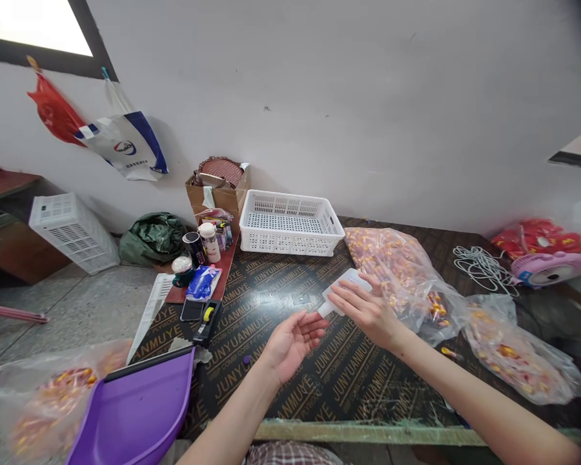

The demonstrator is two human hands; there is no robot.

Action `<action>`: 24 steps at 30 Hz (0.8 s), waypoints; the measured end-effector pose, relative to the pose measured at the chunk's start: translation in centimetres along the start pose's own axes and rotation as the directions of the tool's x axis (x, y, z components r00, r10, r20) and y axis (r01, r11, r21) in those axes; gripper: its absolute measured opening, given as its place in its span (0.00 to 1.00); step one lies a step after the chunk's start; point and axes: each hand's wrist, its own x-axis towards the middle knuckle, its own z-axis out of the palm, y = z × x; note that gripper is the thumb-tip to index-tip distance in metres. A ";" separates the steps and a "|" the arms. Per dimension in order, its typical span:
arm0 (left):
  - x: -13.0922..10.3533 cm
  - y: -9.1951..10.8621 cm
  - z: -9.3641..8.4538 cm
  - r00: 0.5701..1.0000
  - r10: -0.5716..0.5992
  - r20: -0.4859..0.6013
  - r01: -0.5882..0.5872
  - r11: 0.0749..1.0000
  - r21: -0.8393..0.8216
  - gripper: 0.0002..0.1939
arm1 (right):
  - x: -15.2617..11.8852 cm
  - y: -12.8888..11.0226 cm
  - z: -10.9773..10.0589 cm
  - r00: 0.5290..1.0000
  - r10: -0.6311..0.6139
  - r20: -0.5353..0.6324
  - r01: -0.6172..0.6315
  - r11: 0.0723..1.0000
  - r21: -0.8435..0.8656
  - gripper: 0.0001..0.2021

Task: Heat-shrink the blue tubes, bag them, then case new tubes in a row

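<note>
Over the dark printed board, my right hand has its fingers closed on a small white card or packet. My left hand is palm up with its fingers apart, just left of the packet's lower end. Its fingertips are close to that end, and I cannot tell whether they touch it. A large clear bag of wrapped candies lies right behind my right hand.
A white plastic basket stands at the back. A purple dustpan, a tape dispenser, bottles and a blue packet are at left. At right lie another candy bag, white cord and a pink fan.
</note>
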 end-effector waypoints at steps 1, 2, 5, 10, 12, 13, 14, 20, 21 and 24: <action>0.0 0.0 0.0 1.000 -0.002 0.002 0.002 1.000 0.000 0.15 | -0.2 0.0 0.1 1.000 0.006 -0.001 -0.006 1.000 0.007 0.14; -0.1 0.1 0.0 1.000 -0.003 0.004 0.003 1.000 0.001 0.15 | -0.3 0.0 0.2 1.000 0.014 0.001 -0.014 1.000 0.012 0.14; -0.1 0.2 0.1 1.000 -0.010 0.006 0.010 1.000 0.009 0.14 | -0.5 0.0 0.4 0.999 0.038 0.007 -0.038 0.999 0.025 0.14; 0.1 0.2 0.0 1.000 -0.016 0.006 0.016 1.000 0.014 0.14 | -0.5 0.1 0.6 0.999 0.051 -0.007 -0.051 0.998 0.033 0.14; 0.3 0.2 0.0 1.000 -0.015 0.005 0.015 1.000 0.013 0.15 | -0.5 0.1 0.6 0.999 0.052 -0.008 -0.052 0.998 0.038 0.14; 0.3 0.2 -0.1 1.000 -0.015 0.005 0.015 1.000 0.013 0.15 | -0.5 0.1 0.7 0.998 0.054 -0.007 -0.054 0.998 0.042 0.14; 0.4 0.3 -0.1 1.000 -0.016 0.005 0.016 1.000 0.011 0.15 | -0.5 0.1 0.7 0.998 0.056 -0.005 -0.056 0.997 0.047 0.14; 0.7 0.6 -0.5 1.000 -0.007 -0.010 0.007 1.000 0.014 0.14 | -0.2 0.2 1.4 0.994 0.107 0.004 -0.107 0.988 0.109 0.15; 0.7 0.7 -0.6 1.000 0.004 -0.015 -0.004 1.000 0.024 0.15 | -0.1 0.2 1.6 0.991 0.130 0.004 -0.130 0.982 0.135 0.15; 0.8 0.8 -0.9 0.997 0.074 -0.024 -0.071 0.993 0.091 0.16 | 0.2 0.0 2.3 0.977 0.214 0.016 -0.211 0.945 0.251 0.16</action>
